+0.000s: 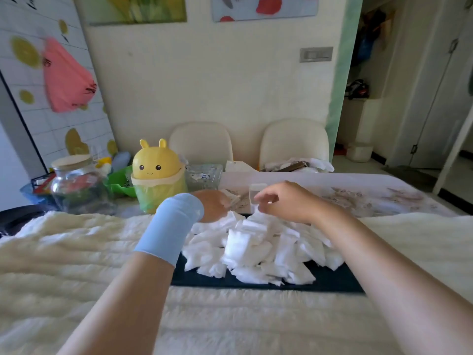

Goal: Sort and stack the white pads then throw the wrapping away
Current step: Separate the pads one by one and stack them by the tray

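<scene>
Pads (245,248) are heaped unsorted. At their twelve o'clock a wrapper (256,193) is pinched by the right hand (281,201); the left hand's (212,204) grip cannot be told.

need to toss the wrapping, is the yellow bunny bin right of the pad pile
No, the yellow bunny bin stands left of the pile of white pads, beyond the left hand.

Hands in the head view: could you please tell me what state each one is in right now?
Left hand: closed, gripping a few white pads.
Right hand: closed, pinching a clear wrapper.
</scene>
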The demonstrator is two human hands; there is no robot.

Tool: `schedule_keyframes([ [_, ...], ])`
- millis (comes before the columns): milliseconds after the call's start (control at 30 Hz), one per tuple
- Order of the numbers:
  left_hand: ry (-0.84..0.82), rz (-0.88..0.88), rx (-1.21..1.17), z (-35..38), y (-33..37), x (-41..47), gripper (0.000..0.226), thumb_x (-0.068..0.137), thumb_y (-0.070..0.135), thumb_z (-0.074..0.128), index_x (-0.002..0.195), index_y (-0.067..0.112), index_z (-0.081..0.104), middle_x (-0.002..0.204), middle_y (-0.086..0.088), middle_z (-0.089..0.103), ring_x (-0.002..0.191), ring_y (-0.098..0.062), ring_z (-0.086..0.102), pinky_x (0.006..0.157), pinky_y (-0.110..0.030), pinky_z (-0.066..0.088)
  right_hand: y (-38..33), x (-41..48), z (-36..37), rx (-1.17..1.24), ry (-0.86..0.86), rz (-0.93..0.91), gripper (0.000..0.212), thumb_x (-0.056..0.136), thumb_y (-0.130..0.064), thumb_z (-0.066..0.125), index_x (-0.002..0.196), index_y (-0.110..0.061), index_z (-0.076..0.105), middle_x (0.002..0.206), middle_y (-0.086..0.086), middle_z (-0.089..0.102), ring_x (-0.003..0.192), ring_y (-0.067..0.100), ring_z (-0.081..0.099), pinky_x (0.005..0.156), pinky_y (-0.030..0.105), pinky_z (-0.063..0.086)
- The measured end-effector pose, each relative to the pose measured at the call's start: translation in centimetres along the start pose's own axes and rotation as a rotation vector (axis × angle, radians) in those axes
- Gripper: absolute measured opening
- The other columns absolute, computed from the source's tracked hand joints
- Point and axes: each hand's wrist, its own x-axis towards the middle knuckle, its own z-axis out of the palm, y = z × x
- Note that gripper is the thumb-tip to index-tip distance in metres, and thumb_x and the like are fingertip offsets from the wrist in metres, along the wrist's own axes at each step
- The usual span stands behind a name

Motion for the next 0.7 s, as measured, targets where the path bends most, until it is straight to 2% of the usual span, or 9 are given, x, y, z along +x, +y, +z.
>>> schedule_keyframes([
  [100, 0.139, 0.110, -0.261, -0.2, 1.9, 1.4, 0.028, 0.102, 0.016, 0.041, 0.118, 0.022, 0.063, 0.121, 0.001, 0.059, 0.112, -0.020, 0.055, 0.087, -0.023, 0.040, 0.5, 0.2, 0.9, -0.077, -0.152, 0.046, 0.041, 0.081, -0.048, 0.075, 0.115, -0.027, 0.071, 0.119, -0.014, 0.069, 0.106, 0.008, 0.064, 0.092, 0.027, 0.049],
  [133, 0.166, 0.136, -0.322, 0.1, 2.3, 2.1, 0.027, 0.100, 0.016, 0.042, 0.108, 0.029, 0.064, 0.117, 0.004, 0.060, 0.107, -0.018, 0.058, 0.083, -0.021, 0.041, 0.7, 0.5, 1.4, -0.074, -0.178, 0.045, 0.038, 0.081, -0.046, 0.075, 0.112, -0.024, 0.074, 0.114, -0.010, 0.071, 0.102, 0.011, 0.066, 0.093, 0.029, 0.052],
  [200, 0.165, 0.156, -0.385, 1.1, 2.5, 3.8, 0.027, 0.097, 0.015, 0.046, 0.095, 0.036, 0.062, 0.117, 0.004, 0.065, 0.106, -0.018, 0.061, 0.086, -0.022, 0.044, 1.3, 0.9, 2.0, -0.029, -0.153, 0.034, 0.024, 0.087, -0.037, 0.070, 0.108, -0.026, 0.077, 0.093, -0.013, 0.072, 0.088, 0.007, 0.066, 0.081, 0.024, 0.053],
  [267, 0.128, 0.104, -0.436, 2.0, 2.3, 4.7, 0.026, 0.096, 0.014, 0.048, 0.098, 0.034, 0.064, 0.118, 0.004, 0.064, 0.112, -0.019, 0.060, 0.095, -0.025, 0.044, 2.0, 1.3, 1.9, 0.011, -0.090, 0.028, 0.021, 0.092, -0.025, 0.062, 0.106, -0.028, 0.076, 0.089, -0.020, 0.069, 0.088, 0.005, 0.066, 0.078, 0.022, 0.051],
  [333, 0.108, 0.026, -0.597, 2.2, 2.4, 5.1, 0.029, 0.099, 0.011, 0.045, 0.117, 0.022, 0.064, 0.131, 0.000, 0.060, 0.122, -0.020, 0.055, 0.103, -0.026, 0.041, 2.6, 1.5, 1.5, 0.082, -0.021, 0.028, 0.020, 0.093, -0.020, 0.058, 0.096, -0.031, 0.075, 0.088, -0.018, 0.071, 0.087, 0.006, 0.068, 0.078, 0.025, 0.054],
  [400, 0.123, 0.038, -0.849, 2.1, 2.6, 5.1, 0.031, 0.104, 0.017, 0.042, 0.128, 0.009, 0.061, 0.134, -0.009, 0.060, 0.114, -0.022, 0.057, 0.100, -0.027, 0.046, 3.2, 1.9, 1.0, 0.250, 0.094, 0.035, 0.020, 0.095, -0.020, 0.058, 0.086, -0.031, 0.072, 0.082, -0.010, 0.074, 0.076, 0.008, 0.069, 0.073, 0.030, 0.055],
  [533, 0.117, 0.213, -1.004, 2.5, 2.6, 5.5, 0.033, 0.096, 0.044, 0.056, 0.107, 0.017, 0.072, 0.104, -0.004, 0.075, 0.095, -0.019, 0.072, 0.088, -0.036, 0.058, 3.7, 2.0, 0.4, 0.552, 0.192, 0.062, 0.019, 0.099, -0.017, 0.059, 0.099, -0.028, 0.074, 0.078, -0.009, 0.076, 0.062, 0.005, 0.067, 0.059, 0.021, 0.049],
  [633, 0.203, 0.220, -1.029, 2.8, 3.0, 6.1, 0.009, 0.089, 0.021, 0.071, 0.095, 0.014, 0.070, 0.089, -0.005, 0.073, 0.079, -0.016, 0.069, 0.074, -0.027, 0.060, 3.7, 2.1, 0.6, 0.710, 0.166, 0.104, 0.021, 0.098, -0.010, 0.059, 0.103, -0.024, 0.074, 0.070, -0.009, 0.071, 0.054, 0.003, 0.061, 0.052, 0.024, 0.046],
  [700, 0.275, 0.189, -1.079, 3.0, 2.8, 6.5, 0.006, 0.086, 0.011, 0.073, 0.091, 0.011, 0.070, 0.084, -0.006, 0.070, 0.072, -0.014, 0.065, 0.062, -0.022, 0.058, 3.6, 2.1, 0.7, 0.788, 0.150, 0.131, 0.023, 0.098, -0.007, 0.058, 0.100, -0.024, 0.074, 0.072, -0.007, 0.073, 0.057, 0.007, 0.065, 0.054, 0.027, 0.045],
])
